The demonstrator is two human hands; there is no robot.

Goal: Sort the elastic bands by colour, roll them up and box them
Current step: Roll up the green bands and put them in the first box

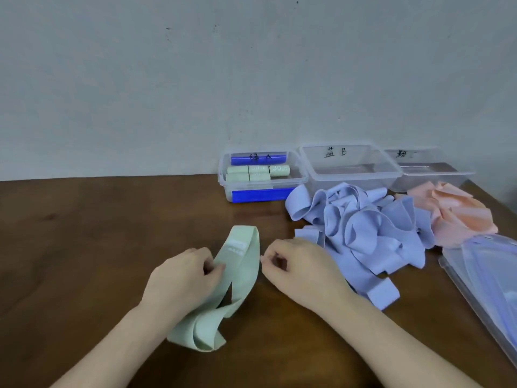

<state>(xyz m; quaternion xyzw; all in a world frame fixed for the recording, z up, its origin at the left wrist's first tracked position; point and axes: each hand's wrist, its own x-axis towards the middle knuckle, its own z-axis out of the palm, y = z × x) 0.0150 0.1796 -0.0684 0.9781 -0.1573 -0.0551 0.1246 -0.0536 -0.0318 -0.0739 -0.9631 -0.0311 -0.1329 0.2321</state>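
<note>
- A pale green band [237, 273] lies on the brown bench [84, 233] right in front of the person, between the two hands.
- Its long axis runs from the near end, which is folded over itself by the left forearm, away and slightly to the right, up to a rounded loop at the far end.
- The left hand [181, 275] rests on the band's left edge about halfway along, with thumb and fingertips pinching the fabric there.
- The right hand [291, 264] sits just beside the band's right edge, fingers curled in. Whether it pinches the edge or only comes near it cannot be told.
- Both hands are level with the band's middle, so to my eye rolling would start from one end, and the folded near end lies closer to the left hand.
- The first box [263, 175], well beyond the band and a little to the right, already holds several green rolls [257, 172].
- The middle box [349, 166] and the right box [430, 169] look empty.
- A heap of blue bands [358, 228] lies just right of the right hand, and a heap of pink bands [456, 211] lies beyond that.
- Clear lids [486, 284] are stacked at the bench's right edge.
</note>
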